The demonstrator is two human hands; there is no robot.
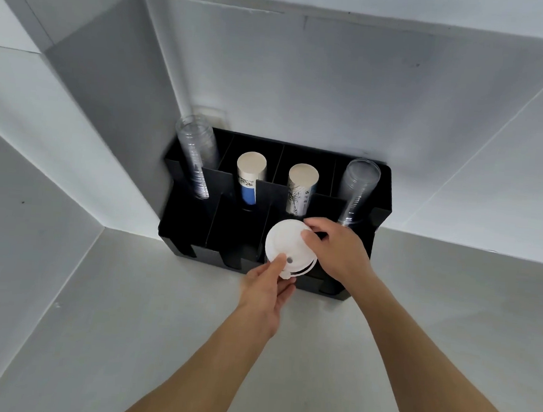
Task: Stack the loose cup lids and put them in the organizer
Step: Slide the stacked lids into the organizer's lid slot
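A stack of white cup lids (287,251) is held tilted over the front row of the black organizer (183,231), above its third front compartment from the left. My left hand (265,291) grips the stack's near edge, thumb on top. My right hand (336,251) pinches its far right edge. The lowest lid's rim shows beneath the stack. How deep the stack sits in the compartment is hidden.
The organizer's back row holds a clear cup stack (194,154) at left, two paper cup stacks (249,176) (300,188) in the middle, and another clear cup stack (359,190) at right. White walls close in behind and to the left. A white counter (156,327) lies in front.
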